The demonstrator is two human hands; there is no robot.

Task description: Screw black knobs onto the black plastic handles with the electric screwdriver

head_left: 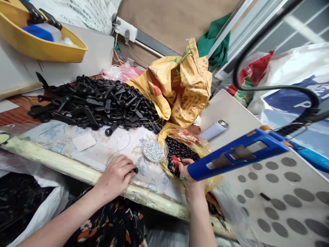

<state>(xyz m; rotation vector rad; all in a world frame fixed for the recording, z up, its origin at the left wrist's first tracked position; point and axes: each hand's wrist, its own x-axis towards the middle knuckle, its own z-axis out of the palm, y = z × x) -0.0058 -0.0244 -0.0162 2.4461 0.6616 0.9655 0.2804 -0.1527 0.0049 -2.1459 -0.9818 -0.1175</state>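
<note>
Noting the left hand's fingers (125, 168) pinched on a black part (135, 170), the right hand's fingers (183, 165) pinched on a red piece (175, 161), and a dish of metal pins (154, 151) kept between them within reach.

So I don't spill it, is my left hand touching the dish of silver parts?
Apart. The head view shows floral cloth between the left hand and the dish of silver parts.

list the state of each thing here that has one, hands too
left hand, closed on a small black part
right hand, at the open yellow plastic bag of black parts, grip unclear
black plastic pull tabs, heaped loose
round dish, filled with silver pins
yellow woven sack, crumpled
white can, lying on its side
</note>
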